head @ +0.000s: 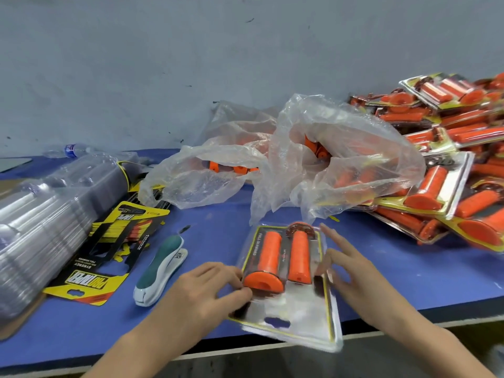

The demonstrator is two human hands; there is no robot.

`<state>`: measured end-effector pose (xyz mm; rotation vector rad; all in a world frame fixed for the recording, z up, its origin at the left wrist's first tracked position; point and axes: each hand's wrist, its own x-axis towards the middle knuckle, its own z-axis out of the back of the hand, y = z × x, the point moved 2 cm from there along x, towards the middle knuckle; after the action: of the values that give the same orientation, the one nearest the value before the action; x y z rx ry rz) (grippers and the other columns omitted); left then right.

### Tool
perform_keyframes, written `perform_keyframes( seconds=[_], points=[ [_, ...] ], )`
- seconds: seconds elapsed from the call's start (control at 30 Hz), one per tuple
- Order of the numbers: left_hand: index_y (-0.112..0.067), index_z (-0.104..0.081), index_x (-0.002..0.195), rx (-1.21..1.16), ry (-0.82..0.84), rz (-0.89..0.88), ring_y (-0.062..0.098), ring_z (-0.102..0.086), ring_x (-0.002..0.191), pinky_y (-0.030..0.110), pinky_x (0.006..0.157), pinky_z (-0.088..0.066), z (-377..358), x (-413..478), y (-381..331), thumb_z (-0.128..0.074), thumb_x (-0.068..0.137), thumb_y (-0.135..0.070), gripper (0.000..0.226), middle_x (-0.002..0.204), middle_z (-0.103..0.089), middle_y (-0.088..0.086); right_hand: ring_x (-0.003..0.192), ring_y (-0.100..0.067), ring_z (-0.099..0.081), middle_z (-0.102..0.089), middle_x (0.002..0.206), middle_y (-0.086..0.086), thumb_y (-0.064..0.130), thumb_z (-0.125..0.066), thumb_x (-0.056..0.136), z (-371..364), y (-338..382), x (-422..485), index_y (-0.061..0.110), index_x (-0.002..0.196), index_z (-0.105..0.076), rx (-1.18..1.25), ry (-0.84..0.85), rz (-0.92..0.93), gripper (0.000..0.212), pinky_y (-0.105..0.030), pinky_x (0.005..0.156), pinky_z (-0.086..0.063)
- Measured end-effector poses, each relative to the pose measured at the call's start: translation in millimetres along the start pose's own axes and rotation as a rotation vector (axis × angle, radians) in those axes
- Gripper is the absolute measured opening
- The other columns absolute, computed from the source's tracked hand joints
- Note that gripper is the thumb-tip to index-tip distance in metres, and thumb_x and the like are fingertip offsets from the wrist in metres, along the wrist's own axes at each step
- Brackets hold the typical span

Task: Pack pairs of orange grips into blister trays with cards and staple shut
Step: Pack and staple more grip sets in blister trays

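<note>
— Left grip (215, 290): what has it got?
— It pinches the left edge of the blister tray (336, 336), just right of the stapler (161, 266).
— And the orange grips (283, 257)?
— Side by side in that tray, over its card (256, 248), at the front edge of the desk (218, 233).
— Right grip (351, 274)?
— Fingers straight and spread, touching the tray's right side.

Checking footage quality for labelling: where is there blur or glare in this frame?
Head view: the right hand is motion-blurred; glare whitens the near flap of the blister tray; the empty tray stack at far left is smeared.
</note>
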<state>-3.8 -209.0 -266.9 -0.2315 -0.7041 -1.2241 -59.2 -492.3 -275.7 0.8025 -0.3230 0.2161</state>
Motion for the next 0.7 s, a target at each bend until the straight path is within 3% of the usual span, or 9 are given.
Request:
perform_keyframes(
  seconds=[0.07, 0.13, 0.2, 0.23, 0.33, 0.4, 0.53, 0.7],
  points=[
    [-0.015, -0.069, 0.102, 0.092, -0.03, -0.065, 0.021, -0.062, 0.082, 0.034, 0.087, -0.049, 2, 5, -9, -0.053, 0.096, -0.004, 0.021, 0.086, -0.061, 0.004, 0.136, 0.002, -0.04, -0.045, 0.145, 0.014, -0.008, -0.043, 0.096, 9, -8, 5, 0.04, 0.096, -0.064, 0.106, -0.043, -0.2, 0.053, -0.017, 0.095, -0.045],
    [-0.016, -0.07, 0.1, 0.161, -0.032, -0.114, 0.02, -0.057, 0.073, 0.035, 0.083, -0.048, 2, 12, -21, -0.055, 0.093, -0.003, 0.021, 0.081, -0.058, 0.002, 0.098, -0.017, -0.069, -0.068, 0.116, -0.008, 0.005, -0.047, 0.101, 11, -12, 10, 0.034, 0.112, -0.062, 0.434, -0.115, -0.447, 0.035, -0.027, 0.074, -0.057],
    [-0.019, -0.072, 0.095, 0.192, -0.048, -0.131, 0.019, -0.055, 0.067, 0.033, 0.076, -0.048, 1, 19, -32, -0.059, 0.092, -0.004, 0.021, 0.075, -0.056, 0.0, 0.064, -0.014, -0.067, -0.072, 0.094, -0.009, 0.025, -0.056, 0.098, 4, -10, 11, 0.027, 0.12, -0.056, 0.464, -0.059, -0.573, 0.023, -0.026, 0.055, -0.053],
    [-0.02, -0.072, 0.094, 0.191, -0.061, -0.134, 0.018, -0.054, 0.066, 0.032, 0.074, -0.048, -1, 22, -39, -0.061, 0.092, -0.005, 0.019, 0.074, -0.056, -0.001, 0.06, -0.01, -0.063, -0.071, 0.087, -0.004, 0.03, -0.061, 0.095, 1, -13, 11, 0.028, 0.121, -0.055, 0.368, 0.011, -0.582, 0.027, -0.026, 0.056, -0.051],
    [-0.023, -0.073, 0.093, 0.115, -0.107, -0.137, 0.014, -0.056, 0.069, 0.028, 0.074, -0.048, -5, 29, -55, -0.062, 0.095, -0.011, 0.016, 0.076, -0.058, -0.004, 0.082, -0.008, -0.065, -0.069, 0.103, 0.004, 0.027, -0.061, 0.093, -5, -17, 15, 0.031, 0.122, -0.06, -0.026, 0.084, -0.513, 0.029, -0.029, 0.082, -0.052],
    [-0.025, -0.071, 0.101, 0.043, -0.12, -0.143, 0.012, -0.059, 0.077, 0.025, 0.084, -0.047, -8, 31, -59, -0.063, 0.095, -0.014, 0.015, 0.082, -0.061, -0.005, 0.101, -0.013, -0.064, -0.067, 0.113, 0.003, 0.022, -0.058, 0.095, -4, -17, 20, 0.027, 0.122, -0.064, -0.081, 0.107, -0.504, 0.028, -0.031, 0.094, -0.048],
    [-0.022, -0.057, 0.107, 0.003, -0.106, -0.026, 0.015, -0.062, 0.092, 0.029, 0.091, -0.047, -10, 30, -33, -0.069, 0.09, -0.03, 0.022, 0.099, -0.068, -0.001, 0.113, -0.019, -0.056, -0.058, 0.106, 0.009, 0.015, -0.051, 0.098, -3, -12, 31, 0.034, 0.122, -0.064, -0.28, 0.069, -0.447, 0.033, -0.031, 0.088, -0.043],
    [-0.024, -0.071, 0.096, 0.133, 0.098, 0.162, 0.017, -0.065, 0.09, 0.027, 0.086, -0.04, -6, 14, 19, -0.071, 0.08, -0.024, 0.015, 0.1, -0.067, -0.004, 0.102, -0.021, -0.056, -0.052, 0.093, 0.012, 0.004, -0.045, 0.09, -3, -3, 52, 0.046, 0.112, -0.062, -0.349, 0.061, -0.384, 0.051, -0.036, 0.079, -0.045]
  ],
)
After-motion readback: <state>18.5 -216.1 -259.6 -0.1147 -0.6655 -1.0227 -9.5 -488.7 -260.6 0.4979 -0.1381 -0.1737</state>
